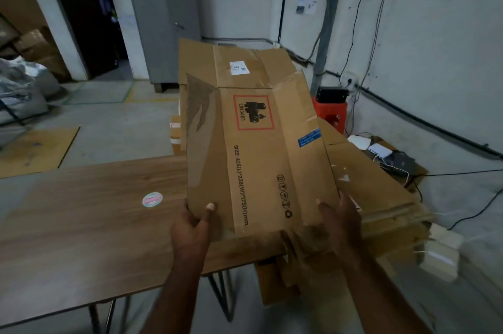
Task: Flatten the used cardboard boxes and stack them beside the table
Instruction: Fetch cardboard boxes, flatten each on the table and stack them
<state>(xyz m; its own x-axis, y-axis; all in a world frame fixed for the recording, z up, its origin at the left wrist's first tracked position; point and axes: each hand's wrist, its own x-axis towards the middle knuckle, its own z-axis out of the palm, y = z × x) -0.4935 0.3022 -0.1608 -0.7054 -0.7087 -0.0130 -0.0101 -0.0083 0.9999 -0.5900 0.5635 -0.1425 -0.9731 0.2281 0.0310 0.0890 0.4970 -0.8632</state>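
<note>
Head view: holding a flattened box (261, 159) over the table (89, 225) edge, left hand (193, 227) pinching its near left corner with thumb on top, right hand (340, 222) gripping the near right edge. Carrying it rightward toward the stack (381, 192) beside the table; keeping it level, squaring edges and lowering flat probably being best. Reading "UN3481" in a red-framed battery label, "SIZE: 425(L)*228(W)*175(H)mm", handling symbols, a blue sticker too blurred.
</note>
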